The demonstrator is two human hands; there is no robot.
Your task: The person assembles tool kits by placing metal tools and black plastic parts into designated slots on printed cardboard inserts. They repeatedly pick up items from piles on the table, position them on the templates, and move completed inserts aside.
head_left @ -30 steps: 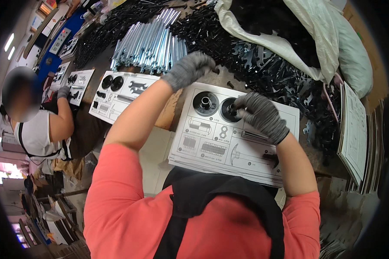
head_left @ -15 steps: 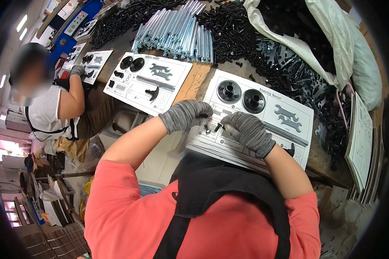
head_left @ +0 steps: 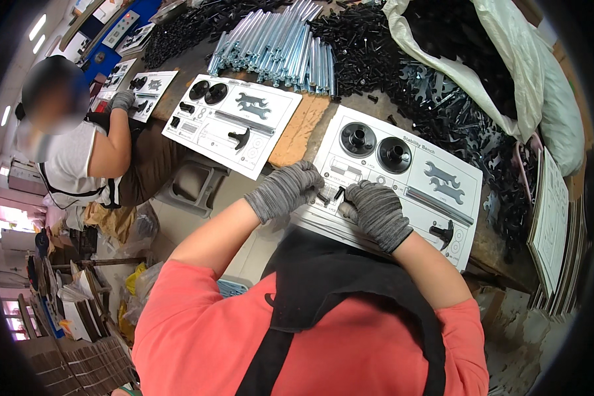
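Note:
My left hand (head_left: 285, 191), in a grey knit glove, hovers at the left edge of a white printed card (head_left: 396, 191), fingers curled together. A small black bolt (head_left: 324, 198) shows at its fingertips. My right hand (head_left: 378, 214), gloved alike, is bent over the card's lower middle with fingers closed. Another black bolt (head_left: 340, 193) is by its fingertips. What either hand grips is hidden. On the card are two black flanged discs (head_left: 358, 139), flat wrenches (head_left: 443, 183), a metal rod (head_left: 439, 205) and a black T-shaped knob (head_left: 441, 231).
A second laid-out card (head_left: 231, 125) lies to the left. Behind are a stack of silver rods (head_left: 270, 49), heaped black bolts (head_left: 356, 46), loose wrenches (head_left: 442, 99) and a white sack (head_left: 541, 86). Cards (head_left: 554, 224) stand at right. A co-worker (head_left: 79, 138) sits at left.
Both hands have shifted slightly toward me over the card. The two small bolts keep about the same place on the card. The whole view has turned a little.

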